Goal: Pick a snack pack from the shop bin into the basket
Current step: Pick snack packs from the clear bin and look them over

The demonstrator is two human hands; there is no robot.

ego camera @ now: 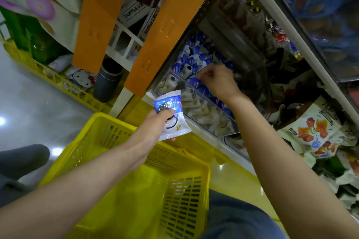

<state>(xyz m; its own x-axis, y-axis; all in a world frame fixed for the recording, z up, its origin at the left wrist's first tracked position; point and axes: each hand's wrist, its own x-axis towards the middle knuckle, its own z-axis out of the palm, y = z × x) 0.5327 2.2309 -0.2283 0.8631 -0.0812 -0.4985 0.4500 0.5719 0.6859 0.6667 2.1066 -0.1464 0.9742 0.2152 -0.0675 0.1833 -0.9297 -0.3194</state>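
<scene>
Left hand (pixel 158 125) grips a blue-and-white snack pack (pixel 174 120), thumb on the front, fingers behind. Pack is held in the air over the far rim of the yellow basket (pixel 180 200), just in front of the clear bin (pixel 210 107), inside neither. Right hand (pixel 218 81) reaches over the bin's front wall, knuckles up, fingers curled down into the loose packs (pixel 194 58). Can't tell if it actually holds one, as the fingertips are hidden among the wrappers.

Bin sits at the front edge of the shop shelf (pixel 206 132), filled with the same blue-and-white packs, some pressed against the clear wall. Basket stands on the floor below that shelf edge. Its inside is too blurred to read. Dark trouser knee (pixel 233 217) is at the basket's near right corner, and another dark leg (pixel 21 159) is off its left side.

Orange cardboard panels (pixel 171 31) stand left of the bin. Further left is a second yellow crate (pixel 58 81) with a cartoon-cat pack (pixel 83 77) in it, and a grey tube (pixel 108 81) upright beside its right end. Right of the bin, white bags with red-orange print (pixel 314 128) are piled on the shelf.
</scene>
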